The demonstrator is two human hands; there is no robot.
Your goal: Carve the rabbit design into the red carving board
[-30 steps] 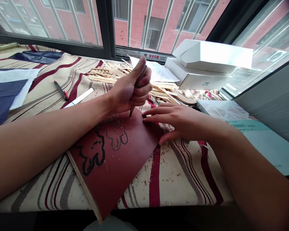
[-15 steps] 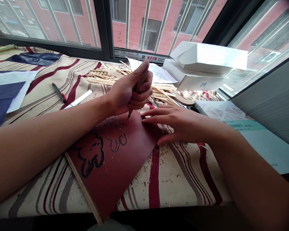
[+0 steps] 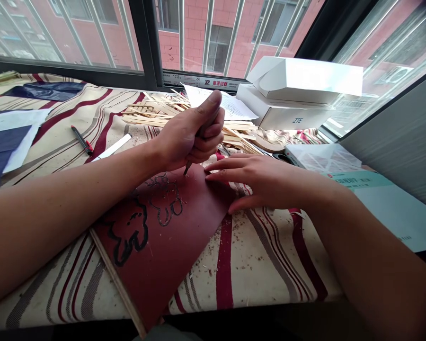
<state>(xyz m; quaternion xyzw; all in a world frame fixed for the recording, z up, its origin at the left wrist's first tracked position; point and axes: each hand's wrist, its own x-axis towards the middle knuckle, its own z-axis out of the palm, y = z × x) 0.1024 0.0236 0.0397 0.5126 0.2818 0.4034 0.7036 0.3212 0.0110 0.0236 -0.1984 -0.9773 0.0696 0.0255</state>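
Clenching the left grip [image 3: 191, 135] into a fist around a carving tool [image 3: 188, 167], tip touching the red board [image 3: 170, 246] near its far corner, just beside black outlined figures [image 3: 165, 203]. Pressing the right grip [image 3: 262, 182] flat, fingers spread, on the board's right edge. Lying on the striped tabletop [image 3: 270, 255] amid shavings, wood strips [image 3: 152, 110] and white boxes [image 3: 291, 102] sitting beyond.

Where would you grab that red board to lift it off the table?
By its near corner, from the person's side: it seems to overhang the table edge, so fingers could pinch above and below. Elsewhere the red board lies flat on the striped cloth, its far end under the right hand and the carving tool in the left hand.
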